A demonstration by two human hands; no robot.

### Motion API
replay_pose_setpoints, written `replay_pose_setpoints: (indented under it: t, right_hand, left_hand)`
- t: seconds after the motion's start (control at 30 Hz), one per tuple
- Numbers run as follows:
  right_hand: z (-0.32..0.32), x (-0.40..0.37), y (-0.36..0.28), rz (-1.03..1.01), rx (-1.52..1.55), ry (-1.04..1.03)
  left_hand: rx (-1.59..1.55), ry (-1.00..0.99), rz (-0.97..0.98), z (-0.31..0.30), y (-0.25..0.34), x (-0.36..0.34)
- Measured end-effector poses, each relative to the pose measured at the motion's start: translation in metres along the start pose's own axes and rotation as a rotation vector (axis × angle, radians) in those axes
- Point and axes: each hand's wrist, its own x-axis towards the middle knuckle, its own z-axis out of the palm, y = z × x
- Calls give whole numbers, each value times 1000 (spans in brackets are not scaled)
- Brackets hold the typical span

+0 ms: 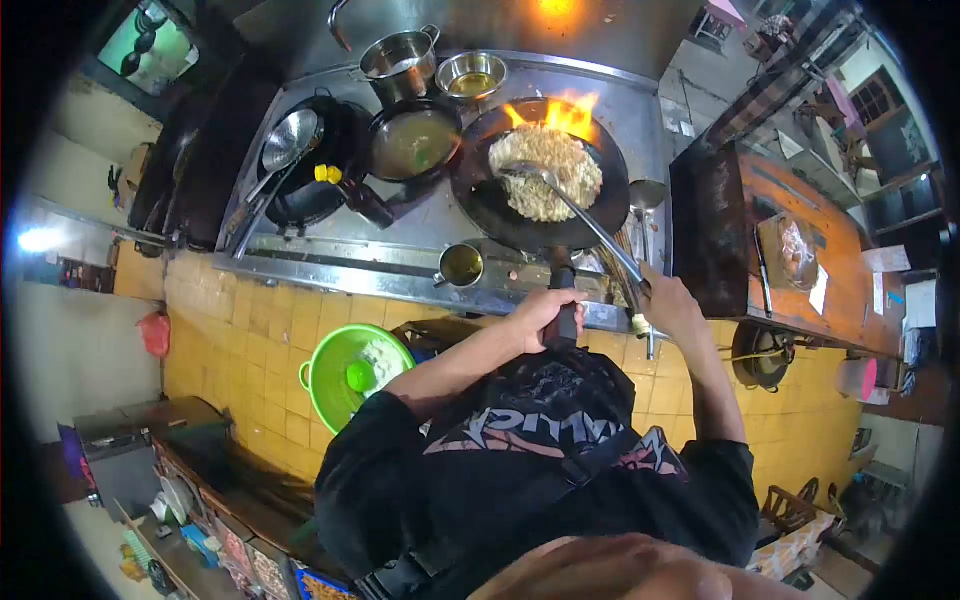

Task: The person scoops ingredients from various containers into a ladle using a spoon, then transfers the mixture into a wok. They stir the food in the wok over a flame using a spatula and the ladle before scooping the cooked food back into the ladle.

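Observation:
A black wok (480,195) full of pale fried noodles (545,170) sits over a burner, with orange flames (560,115) licking its far rim. My left hand (545,315) is shut on the wok's black handle (562,275). My right hand (665,300) grips a long metal spatula (580,215) whose blade lies in the noodles.
On the steel stove stand a black pan of greenish liquid (415,145), a steel pot (398,65), a steel bowl (472,75), a strainer ladle (290,140) and a small cup (461,265). A green tub (325,375) sits on the yellow tiled floor. A wooden counter (790,235) stands right.

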Motion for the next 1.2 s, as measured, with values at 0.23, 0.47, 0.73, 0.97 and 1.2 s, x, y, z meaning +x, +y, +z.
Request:
replay_pose_setpoints:
  t: [0.23, 0.47, 0.73, 0.97, 1.2]
  right_hand:
    - [38, 27, 43, 32, -300, 159]
    - [-14, -2, 26, -64, 275, 227]
    - [74, 118, 26, 441, 1074, -374]
    - [-35, 177, -36, -329, 1052, 586]
    - [-89, 257, -124, -810, 983, 868]
  left_hand:
    - [493, -157, 643, -64, 5, 56]
    - [446, 182, 483, -96, 11, 99]
    - [352, 301, 615, -123, 11, 158]
    - [817, 337, 665, -175, -40, 119]
    - [637, 349, 558, -152, -32, 67]
